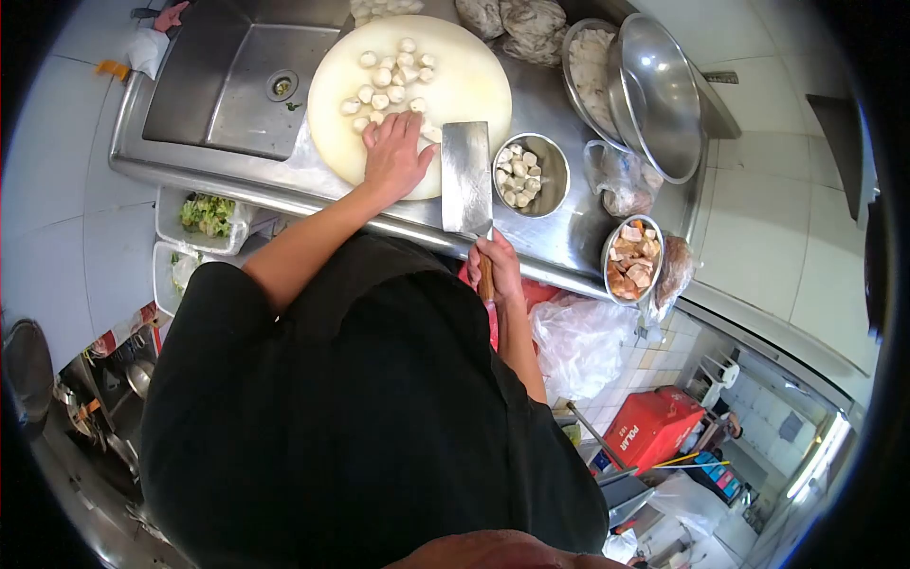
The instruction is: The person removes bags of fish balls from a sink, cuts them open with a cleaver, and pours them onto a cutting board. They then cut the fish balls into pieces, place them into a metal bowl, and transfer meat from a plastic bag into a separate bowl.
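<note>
Just off the near edge of the desk point(318, 194), the right hand point(498, 266) has its fingers closed around the wooden handle of a cleaver point(466, 180). The cleaver's long axis runs away from the person, leaning slightly left; its broad rectangular blade points toward the far edge, over the right side of a round cutting board point(332, 104). At the near right of the desk, a metal bowl point(632, 259) holds pinkish and orange-brown chunks. Below the near edge on the left, plastic tubs point(163, 232) hold leafy greens point(206, 215). On the board, left of the blade, the left hand point(396, 156) lies palm down with fingers loosely spread and reaching forward; whether they grip anything underneath cannot be told. Rounded white pieces point(381, 78) lie just beyond these fingertips, with some beside them, scattered toward the board's far side. Just right of the blade, a small steel bowl point(559, 180) holds more pale, cut pieces. Farther right, beside a clear bag point(626, 190), a large steel bowl point(668, 90) stands tilted against a wide bowl point(571, 71) of pale contents. A sink point(213, 90) is set left of the board, and wrapped bundles point(531, 28) lie near the far edge.
</note>
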Demonstrator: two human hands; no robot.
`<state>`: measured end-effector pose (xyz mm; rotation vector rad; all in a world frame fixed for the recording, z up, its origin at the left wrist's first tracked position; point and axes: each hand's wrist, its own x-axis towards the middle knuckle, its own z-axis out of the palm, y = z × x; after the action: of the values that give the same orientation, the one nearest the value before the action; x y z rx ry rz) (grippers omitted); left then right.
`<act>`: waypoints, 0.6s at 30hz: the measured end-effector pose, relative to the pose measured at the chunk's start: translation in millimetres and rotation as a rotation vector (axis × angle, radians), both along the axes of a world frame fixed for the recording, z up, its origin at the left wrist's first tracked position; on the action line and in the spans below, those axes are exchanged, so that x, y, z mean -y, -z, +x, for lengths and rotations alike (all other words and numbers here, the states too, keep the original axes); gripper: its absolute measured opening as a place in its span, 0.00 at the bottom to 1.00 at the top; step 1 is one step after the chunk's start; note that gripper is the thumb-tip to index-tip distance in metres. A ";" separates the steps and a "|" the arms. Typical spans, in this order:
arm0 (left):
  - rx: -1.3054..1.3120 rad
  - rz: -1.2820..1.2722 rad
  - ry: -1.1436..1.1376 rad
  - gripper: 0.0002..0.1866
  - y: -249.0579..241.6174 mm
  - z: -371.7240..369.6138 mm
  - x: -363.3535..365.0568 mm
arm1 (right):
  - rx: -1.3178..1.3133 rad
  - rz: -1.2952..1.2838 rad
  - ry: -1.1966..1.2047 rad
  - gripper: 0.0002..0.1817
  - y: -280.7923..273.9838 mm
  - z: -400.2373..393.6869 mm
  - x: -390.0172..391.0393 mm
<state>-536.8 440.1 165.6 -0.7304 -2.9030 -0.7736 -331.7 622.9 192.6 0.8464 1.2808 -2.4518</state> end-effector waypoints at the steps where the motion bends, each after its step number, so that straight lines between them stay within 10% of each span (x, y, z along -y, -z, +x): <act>1: 0.023 0.009 -0.016 0.34 -3.6 0.4 -0.8 | -0.011 -0.029 -0.006 0.06 6.0 -5.1 0.5; 18: -0.025 0.593 0.103 0.16 1.2 23.5 -37.3 | 0.005 -0.048 -0.161 0.12 -24.7 2.5 -4.4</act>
<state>-513.3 477.4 164.4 -0.7991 -2.4092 -1.5190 -329.2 627.3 217.3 0.7076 1.2322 -2.3436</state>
